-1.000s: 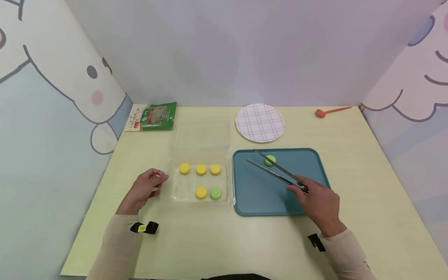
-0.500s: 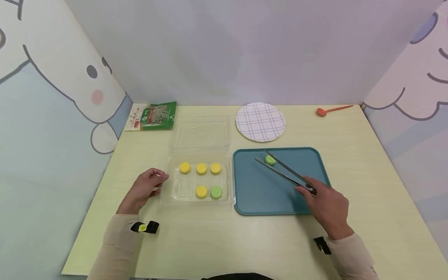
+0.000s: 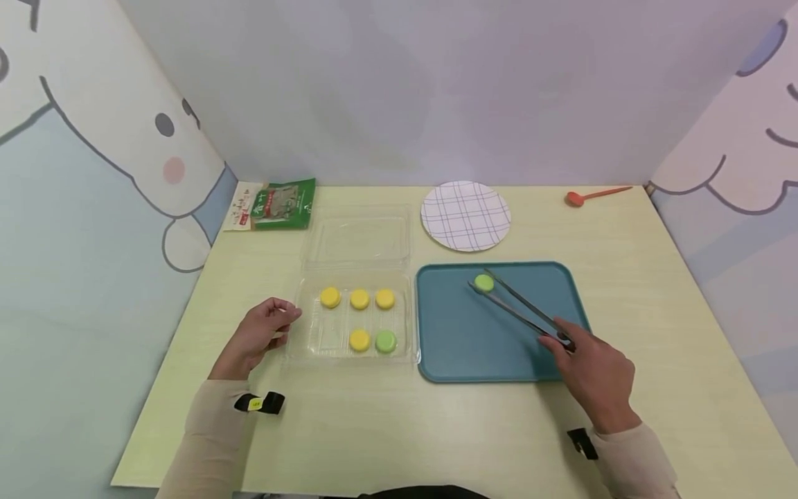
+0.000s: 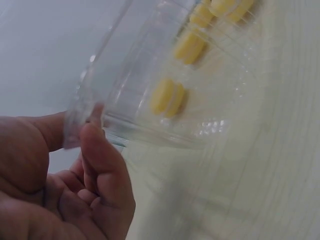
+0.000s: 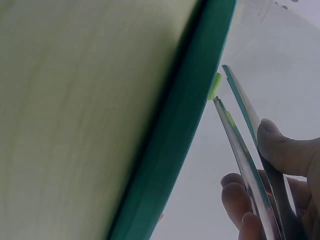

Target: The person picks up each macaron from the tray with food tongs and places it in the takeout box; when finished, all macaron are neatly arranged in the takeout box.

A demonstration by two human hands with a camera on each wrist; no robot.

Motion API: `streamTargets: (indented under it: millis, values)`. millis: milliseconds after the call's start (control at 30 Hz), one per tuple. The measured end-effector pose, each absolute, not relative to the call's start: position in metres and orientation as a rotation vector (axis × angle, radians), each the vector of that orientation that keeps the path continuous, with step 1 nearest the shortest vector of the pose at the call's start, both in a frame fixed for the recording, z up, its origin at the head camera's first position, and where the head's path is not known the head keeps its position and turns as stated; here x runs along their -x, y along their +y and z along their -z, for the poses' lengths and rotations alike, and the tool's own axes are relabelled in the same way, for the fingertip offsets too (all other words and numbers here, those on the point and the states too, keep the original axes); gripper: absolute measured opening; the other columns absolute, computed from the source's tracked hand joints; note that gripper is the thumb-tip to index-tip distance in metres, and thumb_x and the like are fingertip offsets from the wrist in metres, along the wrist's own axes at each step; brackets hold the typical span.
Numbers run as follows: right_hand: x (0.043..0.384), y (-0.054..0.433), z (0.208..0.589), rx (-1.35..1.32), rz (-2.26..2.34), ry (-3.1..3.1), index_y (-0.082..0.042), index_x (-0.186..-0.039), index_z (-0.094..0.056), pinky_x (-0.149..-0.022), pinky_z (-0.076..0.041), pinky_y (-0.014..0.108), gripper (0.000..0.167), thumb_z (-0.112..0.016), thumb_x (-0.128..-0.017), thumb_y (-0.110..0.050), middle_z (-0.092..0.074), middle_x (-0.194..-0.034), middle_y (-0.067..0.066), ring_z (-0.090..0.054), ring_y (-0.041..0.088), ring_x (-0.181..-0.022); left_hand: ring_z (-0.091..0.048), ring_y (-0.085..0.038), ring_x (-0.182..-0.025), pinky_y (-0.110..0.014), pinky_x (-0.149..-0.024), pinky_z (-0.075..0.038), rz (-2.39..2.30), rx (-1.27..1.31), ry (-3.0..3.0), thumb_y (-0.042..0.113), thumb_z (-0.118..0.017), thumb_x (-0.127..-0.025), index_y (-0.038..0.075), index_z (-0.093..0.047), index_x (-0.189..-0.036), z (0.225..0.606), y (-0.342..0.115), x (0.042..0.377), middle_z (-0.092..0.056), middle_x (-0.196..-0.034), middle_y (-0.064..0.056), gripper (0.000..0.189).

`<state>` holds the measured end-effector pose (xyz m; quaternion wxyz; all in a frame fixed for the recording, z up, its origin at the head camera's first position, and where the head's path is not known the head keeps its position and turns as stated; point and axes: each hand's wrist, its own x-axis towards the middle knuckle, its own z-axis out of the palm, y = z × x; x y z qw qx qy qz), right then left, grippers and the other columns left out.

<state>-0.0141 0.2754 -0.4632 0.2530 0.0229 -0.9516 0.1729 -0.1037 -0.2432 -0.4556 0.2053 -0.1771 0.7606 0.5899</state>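
Note:
My left hand [image 3: 267,336] pinches the left rim of a clear plastic container [image 3: 330,339] between thumb and finger. Several yellow macarons [image 3: 359,299] sit inside it, three along the far row and one in the near row beside a green macaron [image 3: 386,342]. Another green macaron [image 3: 483,282] lies on the blue tray [image 3: 461,346], near its far edge. With my right hand [image 3: 595,374] I hold long metal tweezers [image 3: 524,301] over the tray. Their serrated tips are spread, one on each side of that green macaron; the right wrist view shows them apart.
The container's clear lid [image 3: 358,239] lies folded back behind it. A checked paper plate [image 3: 466,216] is behind the tray, a red spoon [image 3: 575,199] at the back right. Green and white food packets [image 3: 283,204] lie at the back left, near the wall.
My right hand has shifted right and a little nearer, drawing the tweezers along until their tips straddle the green macaron on the tray. The left hand stays at the container's rim.

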Motion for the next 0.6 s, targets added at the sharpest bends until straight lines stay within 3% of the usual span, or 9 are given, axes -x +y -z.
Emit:
streamTargets:
  millis: [67, 133, 267, 333, 600]
  values:
    - [0.0128, 0.2766, 0.4639, -0.061, -0.475, -2.597, -0.008, -0.112, -0.075, -0.035, -0.025, 0.032, 0.085, -0.038, -0.088, -0.08, -0.073, -0.078, 0.015, -0.06, 0.028, -0.049, -0.05, -0.013, -0.071, -0.025, -0.062, -0.047, -1.642, 0.489, 2.122, 0.027, -0.066, -0.1, 0.009, -0.052, -0.108, 0.4559, -0.2431, 0.1038, -0.051, -0.083, 0.0, 0.024]
    - [0.0118, 0.2773, 0.4637, -0.052, -0.48, -2.614, -0.008, -0.113, -0.074, -0.036, -0.026, 0.032, 0.07, -0.057, -0.088, -0.07, -0.073, -0.079, 0.014, -0.061, 0.028, -0.05, -0.05, -0.013, -0.071, -0.025, -0.062, -0.047, -1.64, 0.483, 2.127, 0.026, -0.065, -0.101, 0.009, -0.052, -0.108, 0.456, -0.2431, 0.1043, -0.051, -0.083, 0.0, 0.024]
    - [0.0117, 0.2785, 0.462, -0.026, -0.477, -2.651, -0.008, -0.114, -0.074, -0.036, -0.027, 0.033, 0.048, -0.086, -0.076, -0.035, -0.073, -0.08, 0.015, -0.059, 0.028, -0.048, -0.051, -0.013, -0.071, -0.026, -0.062, -0.046, -1.636, 0.477, 2.131, 0.025, -0.065, -0.101, 0.008, -0.052, -0.108, 0.4566, -0.2431, 0.1048, -0.051, -0.083, -0.001, 0.022]
    - [0.012, 0.279, 0.4618, -0.015, -0.471, -2.663, -0.008, -0.113, -0.074, -0.035, -0.027, 0.034, 0.048, -0.089, -0.072, -0.027, -0.073, -0.079, 0.015, -0.057, 0.028, -0.046, -0.051, -0.013, -0.07, -0.026, -0.062, -0.046, -1.635, 0.481, 2.127, 0.026, -0.065, -0.101, 0.008, -0.052, -0.108, 0.4571, -0.2432, 0.1047, -0.051, -0.083, -0.001, 0.023]
    - [0.0123, 0.2794, 0.463, -0.011, -0.47, -2.666, -0.007, -0.111, -0.075, -0.035, -0.027, 0.034, 0.047, -0.09, -0.07, -0.025, -0.072, -0.075, 0.015, -0.055, 0.028, -0.044, -0.051, -0.013, -0.07, -0.026, -0.062, -0.046, -1.634, 0.497, 2.124, 0.028, -0.067, -0.1, 0.009, -0.052, -0.109, 0.4575, -0.2434, 0.1034, -0.052, -0.083, -0.001, 0.026]
